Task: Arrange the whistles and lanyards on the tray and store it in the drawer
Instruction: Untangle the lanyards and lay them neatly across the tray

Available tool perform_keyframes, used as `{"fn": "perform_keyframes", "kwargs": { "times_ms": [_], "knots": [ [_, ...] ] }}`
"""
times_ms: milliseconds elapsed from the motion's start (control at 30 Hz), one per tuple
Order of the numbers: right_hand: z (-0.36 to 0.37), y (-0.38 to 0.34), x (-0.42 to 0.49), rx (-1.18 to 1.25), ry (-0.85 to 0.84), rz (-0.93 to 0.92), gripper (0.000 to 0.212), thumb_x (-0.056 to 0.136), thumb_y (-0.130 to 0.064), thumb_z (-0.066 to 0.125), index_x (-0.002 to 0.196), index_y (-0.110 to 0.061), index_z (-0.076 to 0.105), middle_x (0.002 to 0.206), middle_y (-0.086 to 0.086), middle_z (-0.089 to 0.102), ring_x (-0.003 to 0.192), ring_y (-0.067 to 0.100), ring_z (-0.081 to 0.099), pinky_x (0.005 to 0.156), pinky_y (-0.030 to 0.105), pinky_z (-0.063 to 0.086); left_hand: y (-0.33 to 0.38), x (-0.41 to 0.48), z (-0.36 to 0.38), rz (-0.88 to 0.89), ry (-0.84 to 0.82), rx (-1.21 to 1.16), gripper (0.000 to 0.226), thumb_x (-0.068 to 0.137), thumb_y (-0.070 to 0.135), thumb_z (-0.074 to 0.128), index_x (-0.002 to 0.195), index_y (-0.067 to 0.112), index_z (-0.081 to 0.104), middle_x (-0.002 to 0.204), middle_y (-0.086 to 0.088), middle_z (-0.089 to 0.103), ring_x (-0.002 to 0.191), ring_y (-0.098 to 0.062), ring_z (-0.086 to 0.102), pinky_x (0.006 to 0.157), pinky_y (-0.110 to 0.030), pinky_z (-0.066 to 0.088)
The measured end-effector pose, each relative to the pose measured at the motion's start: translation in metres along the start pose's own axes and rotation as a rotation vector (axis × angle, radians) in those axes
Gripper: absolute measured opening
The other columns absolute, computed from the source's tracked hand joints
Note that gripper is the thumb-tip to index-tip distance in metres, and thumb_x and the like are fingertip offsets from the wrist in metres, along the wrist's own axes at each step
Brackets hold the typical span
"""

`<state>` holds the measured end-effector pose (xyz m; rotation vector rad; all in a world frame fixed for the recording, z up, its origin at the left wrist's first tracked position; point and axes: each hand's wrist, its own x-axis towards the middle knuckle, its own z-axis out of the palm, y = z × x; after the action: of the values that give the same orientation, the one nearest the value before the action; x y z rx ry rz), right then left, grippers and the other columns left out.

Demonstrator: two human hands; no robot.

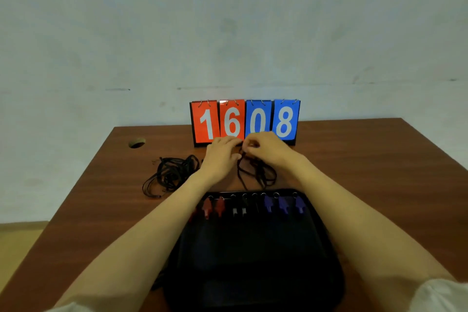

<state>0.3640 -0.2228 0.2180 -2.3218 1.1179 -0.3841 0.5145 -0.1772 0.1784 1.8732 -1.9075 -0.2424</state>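
A black tray (253, 256) lies on the near part of the wooden table. Along its far edge sits a row of whistles: red whistles (214, 206) at the left, black ones (239, 206) in the middle, blue ones (283, 204) at the right. Beyond the tray, my left hand (221, 156) and my right hand (266, 147) meet and pinch a black lanyard (255, 172), whose loops hang down onto the table. A tangled pile of black lanyards (169, 175) lies to the left of my left hand.
A flip scoreboard (244, 121) showing 1608 stands at the back of the brown table (367, 172), just behind my hands. A round cable hole (136, 143) is at the table's back left. A pale wall rises behind.
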Motion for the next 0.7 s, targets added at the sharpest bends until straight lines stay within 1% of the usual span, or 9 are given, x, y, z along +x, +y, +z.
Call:
{"fn": "perform_keyframes", "kwargs": {
  "times_ms": [100, 167, 200, 267, 333, 433, 500, 600, 700],
  "knots": [
    [-0.035, -0.021, -0.014, 0.021, 0.089, -0.076, 0.015, 0.093, -0.019, 0.057, 0.101, -0.014, 0.069, 0.099, -0.003, 0.066, 0.089, 0.007, 0.056, 0.073, 0.012, 0.040, 0.022, -0.004, -0.016, 0.042, 0.091, -0.109, 0.024, 0.093, 0.028, 0.053, 0.112, 0.017, 0.065, 0.120, -0.001, 0.062, 0.115, -0.026, 0.047, 0.094, -0.044, 0.037],
    [-0.055, -0.033, -0.023, 0.031, 0.156, -0.114, 0.015, 0.093, -0.017, 0.058, 0.101, -0.013, 0.069, 0.100, -0.003, 0.068, 0.090, 0.005, 0.055, 0.075, 0.012, 0.041, 0.036, -0.008, -0.030, 0.016, 0.182, -0.240, 0.024, 0.095, 0.025, 0.049, 0.097, 0.011, 0.069, 0.099, -0.006, 0.067, 0.095, -0.025, 0.056, 0.084, -0.049, 0.043],
    [-0.064, -0.038, -0.027, 0.025, 0.210, -0.132, 0.015, 0.092, -0.017, 0.058, 0.100, -0.013, 0.069, 0.101, -0.002, 0.069, 0.091, 0.007, 0.056, 0.079, 0.015, 0.044, 0.044, -0.010, -0.038, 0.001, 0.222, -0.287, 0.026, 0.097, 0.024, 0.046, 0.095, 0.010, 0.068, 0.093, -0.007, 0.067, 0.085, -0.023, 0.055, 0.080, -0.047, 0.043],
    [-0.080, -0.048, -0.034, -0.033, 0.336, -0.172, 0.016, 0.094, -0.018, 0.056, 0.100, -0.014, 0.069, 0.103, -0.001, 0.069, 0.095, 0.011, 0.057, 0.085, 0.025, 0.046, 0.061, -0.012, -0.057, -0.017, 0.249, -0.328, 0.028, 0.100, 0.022, 0.039, 0.099, 0.008, 0.063, 0.089, -0.006, 0.064, 0.074, -0.017, 0.050, 0.070, -0.031, 0.046],
    [-0.092, -0.056, -0.040, -0.089, 0.463, -0.202, 0.019, 0.095, -0.019, 0.053, 0.103, -0.014, 0.069, 0.104, -0.002, 0.070, 0.096, 0.012, 0.055, 0.085, 0.024, 0.042, 0.078, -0.014, -0.078, -0.011, 0.206, -0.387, 0.025, 0.101, 0.023, 0.034, 0.100, 0.009, 0.055, 0.084, -0.001, 0.059, 0.072, -0.017, 0.051, 0.061, -0.020, 0.047],
    [-0.104, -0.067, -0.050, -0.132, 0.679, -0.250, 0.020, 0.096, -0.021, 0.052, 0.104, -0.014, 0.069, 0.102, -0.001, 0.071, 0.095, 0.016, 0.058, 0.085, 0.026, 0.042, 0.095, -0.015, -0.111, 0.066, 0.203, -0.403, 0.019, 0.101, 0.022, 0.035, 0.098, 0.013, 0.051, 0.077, -0.004, 0.058, 0.071, -0.021, 0.052, 0.062, -0.036, 0.044],
    [-0.112, -0.069, -0.057, -0.114, 0.796, -0.259, 0.020, 0.096, -0.022, 0.053, 0.104, -0.014, 0.069, 0.101, 0.000, 0.071, 0.095, 0.016, 0.059, 0.086, 0.029, 0.043, 0.097, -0.017, -0.133, 0.132, 0.266, -0.299, 0.025, 0.101, 0.020, 0.037, 0.104, 0.008, 0.058, 0.080, -0.003, 0.057, 0.071, -0.018, 0.050, 0.064, -0.028, 0.037],
    [-0.125, -0.065, -0.069, -0.071, 0.896, -0.249, 0.020, 0.095, -0.023, 0.054, 0.104, -0.015, 0.070, 0.101, 0.000, 0.071, 0.094, 0.017, 0.060, 0.085, 0.029, 0.046, 0.089, -0.022, -0.155, 0.201, 0.337, -0.142, 0.031, 0.101, 0.020, 0.037, 0.117, 0.006, 0.061, 0.102, -0.008, 0.063, 0.088, -0.013, 0.052, 0.078, -0.018, 0.035],
    [-0.131, -0.055, -0.080, -0.089, 0.919, -0.214, 0.021, 0.096, -0.025, 0.053, 0.105, -0.017, 0.069, 0.100, 0.001, 0.068, 0.094, 0.017, 0.058, 0.077, 0.025, 0.044, 0.074, -0.031, -0.162, 0.173, 0.361, -0.116, 0.032, 0.100, 0.021, 0.039, 0.120, 0.007, 0.060, 0.101, -0.010, 0.062, 0.088, -0.015, 0.053, 0.078, -0.021, 0.035]
  ]
}}
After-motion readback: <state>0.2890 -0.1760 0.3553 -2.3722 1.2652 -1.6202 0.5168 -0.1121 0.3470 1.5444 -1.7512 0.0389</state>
